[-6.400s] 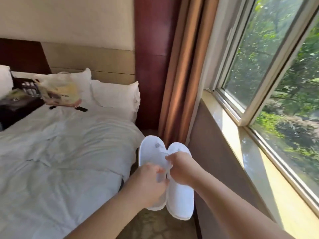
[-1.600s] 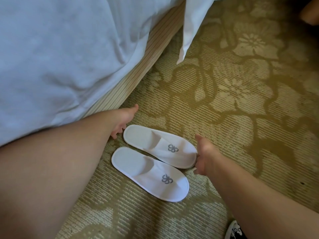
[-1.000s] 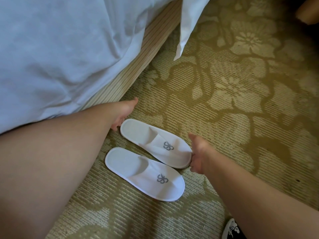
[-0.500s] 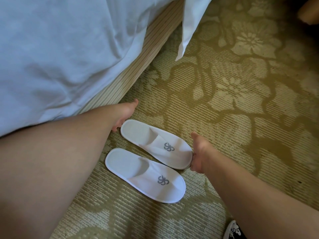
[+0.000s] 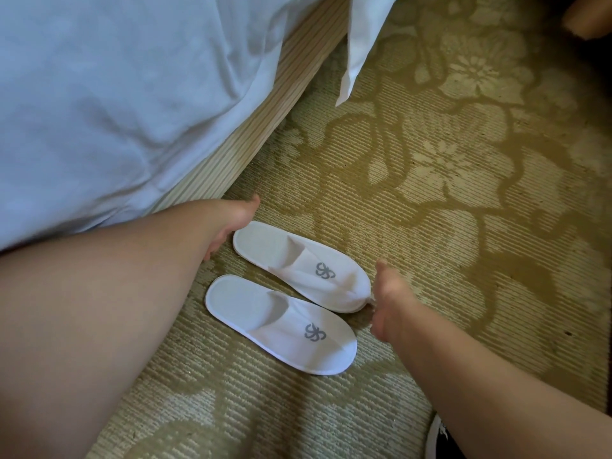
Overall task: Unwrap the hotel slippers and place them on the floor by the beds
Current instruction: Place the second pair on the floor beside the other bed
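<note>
Slippers, two white ones with a grey flower-like mark on each upper, lie flat and side by side on the patterned floor (image 5: 447, 226), close to the bed base (image 5: 265, 117), toes pointing to the lower right. The far slipper (image 5: 298, 270) sits nearer the bed; the near slipper (image 5: 281, 323) lies just beside it, almost touching along their long edges. The left hand (image 5: 231, 220) rests at the heel end of the far slipper, its fingers (image 5: 212, 251) curled under the wrist against the carpet, so how far they are spread cannot be told; they seem to touch the heel rim rather than grip it. The right hand (image 5: 390, 299) is at the toe end of the same slipper, thumb raised, the other fingers hidden beneath the palm; whether they pinch the toe edge cannot be told. White bedding (image 5: 116, 94) hangs over the bed's side, and a pillowcase corner (image 5: 361, 44) droops toward the floor.
</note>
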`<state>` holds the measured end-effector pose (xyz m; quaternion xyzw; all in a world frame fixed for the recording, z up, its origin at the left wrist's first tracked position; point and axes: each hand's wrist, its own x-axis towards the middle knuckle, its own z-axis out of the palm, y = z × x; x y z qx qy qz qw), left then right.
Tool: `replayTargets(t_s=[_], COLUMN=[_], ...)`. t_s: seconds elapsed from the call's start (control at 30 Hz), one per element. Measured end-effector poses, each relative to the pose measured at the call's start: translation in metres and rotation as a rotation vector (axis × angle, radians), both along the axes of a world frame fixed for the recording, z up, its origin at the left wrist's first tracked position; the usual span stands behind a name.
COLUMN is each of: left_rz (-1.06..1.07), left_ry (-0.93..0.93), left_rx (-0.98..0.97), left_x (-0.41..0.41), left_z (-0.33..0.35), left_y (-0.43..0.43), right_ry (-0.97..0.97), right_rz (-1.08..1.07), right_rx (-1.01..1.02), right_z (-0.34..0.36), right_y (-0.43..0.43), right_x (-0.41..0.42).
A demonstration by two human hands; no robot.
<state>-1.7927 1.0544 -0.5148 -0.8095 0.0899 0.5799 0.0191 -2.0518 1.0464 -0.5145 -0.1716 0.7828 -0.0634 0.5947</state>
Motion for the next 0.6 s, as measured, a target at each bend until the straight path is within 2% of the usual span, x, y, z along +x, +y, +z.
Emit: replayTargets(t_s=[0.23,0.6], left_rz=[-0.085,-0.079], left_ry=[0.135,0.105], left_rx=[0.220,0.177], left_x=[0.005,-0.006], left_z=[-0.001,0.000], left_y=[0.029,0.043], right_ry=[-0.045,-0.033], right_rz=[-0.026,-0.077], right_rx=[0.055,0.157], right_z=[0.001,-0.011], right_y=[0.039,0.059], right_x=[0.001,0.003])
